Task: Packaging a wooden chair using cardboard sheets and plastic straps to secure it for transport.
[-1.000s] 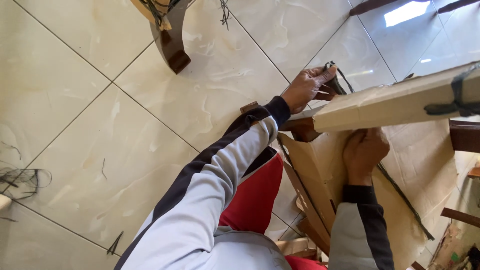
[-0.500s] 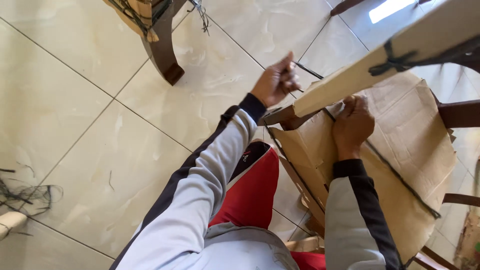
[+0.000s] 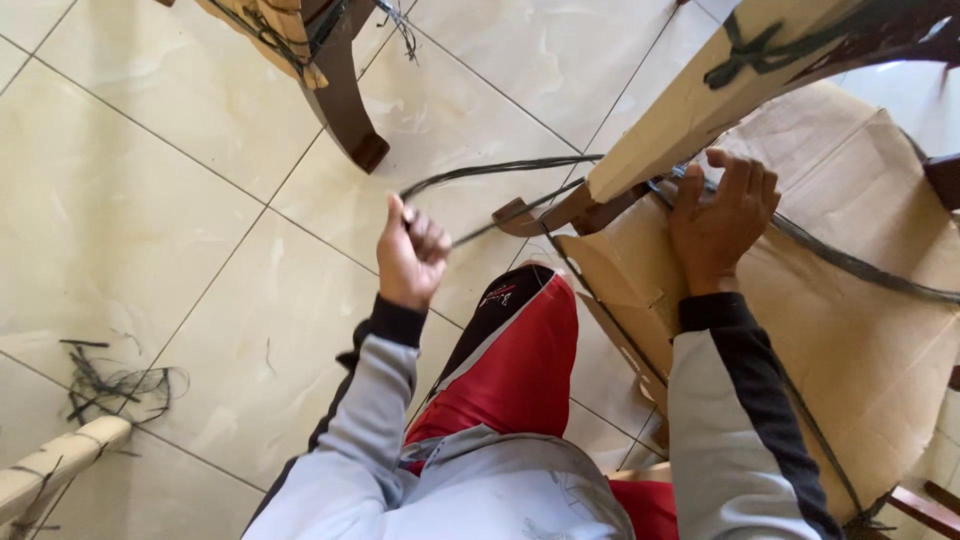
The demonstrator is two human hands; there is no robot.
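1. The left hand [image 3: 410, 255] is closing into a fist around a black cord [image 3: 500, 170], gripping it above the tiled floor [image 3: 150, 200] and holding it well out to the left of the wrapped furniture.
2. The black cord is running in two strands from that fist toward the right, reaching the corner of a cardboard-wrapped chair arm [image 3: 680, 110] where the dark wood of the frame is showing.
3. The right hand [image 3: 720, 220] is lying open and flat, fingers spread upward, pressing on the cardboard wrapping [image 3: 860, 330] just below the wrapped arm.
4. Another length of black cord is crossing the cardboard wrapping beside the right hand's fingertips and going on to the right edge of the view.
5. A knot of the same cord is sitting on the wrapped arm near the top of the view, tying the cardboard around it.
6. The person is wearing a grey jacket with dark stripes on the sleeves and red trousers [image 3: 510, 370], with a knee just beside the wrapped piece.
7. A curved dark wooden furniture leg [image 3: 345, 100] is standing on the floor at the top, well apart from the left hand, with cardboard and cord above it.
8. A loose tangle of cord scraps [image 3: 110, 385] is lying on the floor at the left, near another wrapped piece [image 3: 50, 475] in the bottom corner.
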